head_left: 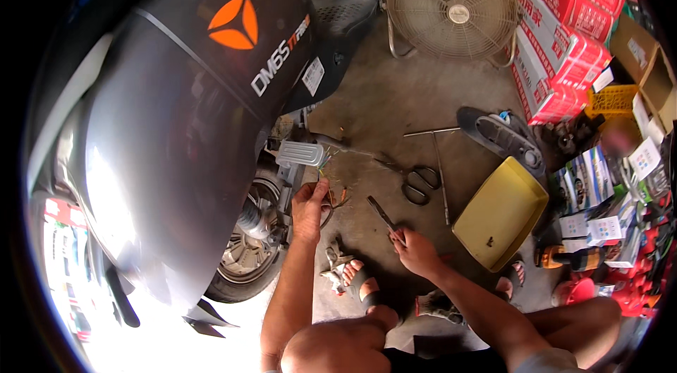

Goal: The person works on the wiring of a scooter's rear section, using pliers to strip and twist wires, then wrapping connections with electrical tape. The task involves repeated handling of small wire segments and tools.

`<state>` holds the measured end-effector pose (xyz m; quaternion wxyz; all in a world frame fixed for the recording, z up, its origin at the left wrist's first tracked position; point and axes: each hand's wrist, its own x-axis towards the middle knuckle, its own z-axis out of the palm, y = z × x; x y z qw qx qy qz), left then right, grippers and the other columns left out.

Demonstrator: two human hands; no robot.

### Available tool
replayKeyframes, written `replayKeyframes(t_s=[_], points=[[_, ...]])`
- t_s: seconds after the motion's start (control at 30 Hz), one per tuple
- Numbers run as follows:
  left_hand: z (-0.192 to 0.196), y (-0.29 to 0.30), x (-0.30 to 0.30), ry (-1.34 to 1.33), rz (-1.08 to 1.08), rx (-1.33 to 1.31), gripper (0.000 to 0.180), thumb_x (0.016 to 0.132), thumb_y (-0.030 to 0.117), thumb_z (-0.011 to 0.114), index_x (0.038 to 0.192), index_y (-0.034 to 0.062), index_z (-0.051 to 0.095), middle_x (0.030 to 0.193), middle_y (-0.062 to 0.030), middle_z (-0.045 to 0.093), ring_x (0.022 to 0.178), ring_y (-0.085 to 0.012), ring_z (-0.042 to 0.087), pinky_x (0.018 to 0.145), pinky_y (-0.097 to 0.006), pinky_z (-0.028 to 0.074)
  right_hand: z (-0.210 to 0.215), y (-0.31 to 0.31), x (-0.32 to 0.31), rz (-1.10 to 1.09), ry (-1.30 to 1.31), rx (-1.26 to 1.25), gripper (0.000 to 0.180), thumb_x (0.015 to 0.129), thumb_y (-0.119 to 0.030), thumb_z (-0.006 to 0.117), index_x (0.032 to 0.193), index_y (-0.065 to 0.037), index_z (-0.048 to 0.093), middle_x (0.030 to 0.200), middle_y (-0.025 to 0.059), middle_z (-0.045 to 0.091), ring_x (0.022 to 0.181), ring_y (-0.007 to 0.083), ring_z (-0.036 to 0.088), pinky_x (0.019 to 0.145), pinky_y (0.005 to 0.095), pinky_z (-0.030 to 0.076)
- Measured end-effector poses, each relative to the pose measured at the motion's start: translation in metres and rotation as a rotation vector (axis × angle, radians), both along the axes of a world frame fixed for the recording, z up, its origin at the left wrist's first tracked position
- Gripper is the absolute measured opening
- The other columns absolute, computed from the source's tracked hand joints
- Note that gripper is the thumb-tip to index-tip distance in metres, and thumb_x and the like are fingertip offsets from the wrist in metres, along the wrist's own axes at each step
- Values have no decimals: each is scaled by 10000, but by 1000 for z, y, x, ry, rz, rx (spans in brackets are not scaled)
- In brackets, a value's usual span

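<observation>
Thin coloured wires [324,167] are pinched at the fingertips of the left hand [308,212], just beside the ribbed grey footrest [301,153] of the dark scooter [176,119]. A slim dark hand tool [382,213] is gripped in the right hand [417,253], apart from the wires. For clean work, the wires are best fanned out and steadied — 1 probably being treated at a time, with the tool brought in squarely.
</observation>
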<state>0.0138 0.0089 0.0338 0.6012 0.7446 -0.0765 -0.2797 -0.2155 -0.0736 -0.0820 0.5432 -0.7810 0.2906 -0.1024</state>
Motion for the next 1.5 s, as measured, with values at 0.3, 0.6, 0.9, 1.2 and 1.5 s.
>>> replayKeyframes(t_s=[0.3, 0.6, 0.9, 1.2, 1.5], points=[[18, 0, 3, 157, -23, 69, 184, 879, 197, 651, 956, 36, 605, 837, -52, 660, 773, -155, 637, 714, -290, 472, -33, 15, -59, 243, 301, -285, 194, 836, -187, 626, 881, -8, 565, 836, 220, 635, 753, 385, 643, 663, 484, 523], [4, 14, 16, 297, -137, -171, 162, 891, 134, 680, 973, 32, 584, 896, -102, 672, 807, -203, 650, 789, -343, 515, -46, 21, -91, 501, 522, -423, 201, 782, -201, 649, 907, -52, 597, 1001, 165, 611, 862, 332, 653, 679, 432, 538], [-6, 12, 15, 289, -113, -243, 95, 916, 60, 629, 968, 3, 575, 877, -122, 663, 794, -205, 655, 785, -324, 537, 48, -48, 59, 156, -302, -43, 67, 831, -78, 639, 824, -36, 587, 753, 153, 630, 697, 376, 610, 601, 465, 467], [-8, 11, 9, 317, -64, -295, 92, 926, 52, 602, 988, -11, 576, 902, -110, 663, 787, -195, 653, 784, -319, 541, 69, -51, 157, 184, -540, 397, 57, 838, 33, 635, 857, 13, 586, 774, 105, 651, 694, 163, 645, 593, 299, 498], [-6, 11, 9, 346, -62, -328, 109, 923, 66, 608, 994, -9, 570, 911, -106, 658, 799, -178, 640, 758, -277, 495, 65, -54, 165, 262, -505, 563, 37, 868, 6, 631, 880, 13, 597, 800, 30, 620, 769, 87, 579, 695, 264, 490]])
